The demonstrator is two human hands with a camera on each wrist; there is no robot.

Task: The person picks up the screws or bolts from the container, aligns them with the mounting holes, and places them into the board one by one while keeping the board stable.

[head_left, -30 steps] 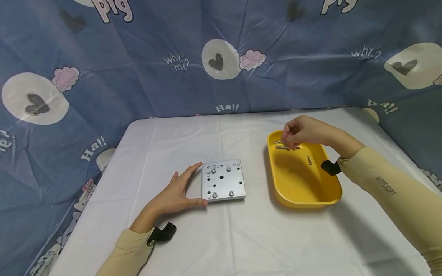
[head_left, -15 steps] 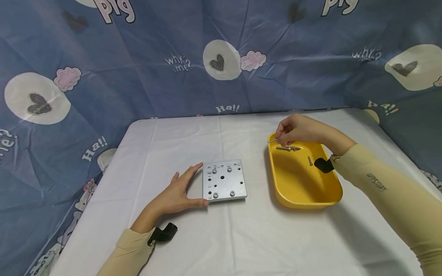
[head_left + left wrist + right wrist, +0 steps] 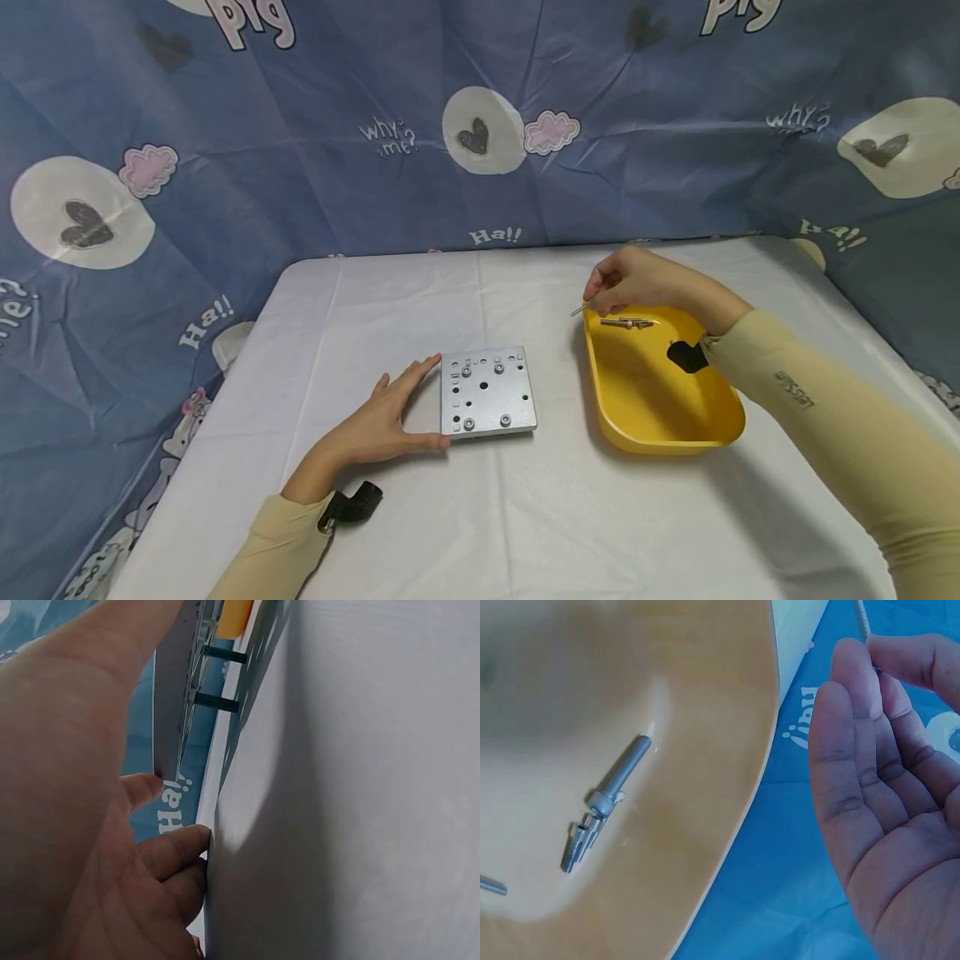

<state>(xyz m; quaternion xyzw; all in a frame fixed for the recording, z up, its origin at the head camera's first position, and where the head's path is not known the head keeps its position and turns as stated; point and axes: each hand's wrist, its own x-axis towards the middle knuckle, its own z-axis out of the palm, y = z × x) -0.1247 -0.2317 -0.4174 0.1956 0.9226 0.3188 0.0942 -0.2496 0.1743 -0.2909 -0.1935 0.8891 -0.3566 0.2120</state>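
A square silver metal plate (image 3: 491,402) with several holes lies on the white table, socket-head screws standing in some of its holes. My left hand (image 3: 377,427) is spread at its left side, index fingertip and thumb touching the near and far left corners. Seen from the left wrist, threaded screw shanks (image 3: 216,701) stick out beneath the plate. Above the far left rim of a yellow tray (image 3: 660,421), my right hand (image 3: 633,279) pinches a thin screw (image 3: 579,309) between thumb and fingertips. The right wrist view shows that screw's threaded shank (image 3: 862,619); its head is hidden.
Several loose screws (image 3: 626,322) lie together at the tray's far end. Another threaded screw (image 3: 492,886) shows at the right wrist view's left edge. A blue printed cloth (image 3: 360,200) hangs behind the table (image 3: 420,517). Black wrist cameras (image 3: 686,357) jut out below the sleeves.
My right hand has moved left with the screw, from over the tray to its rim. The wrist camera now covers the lone screw in the tray. My left hand and the plate stay put.
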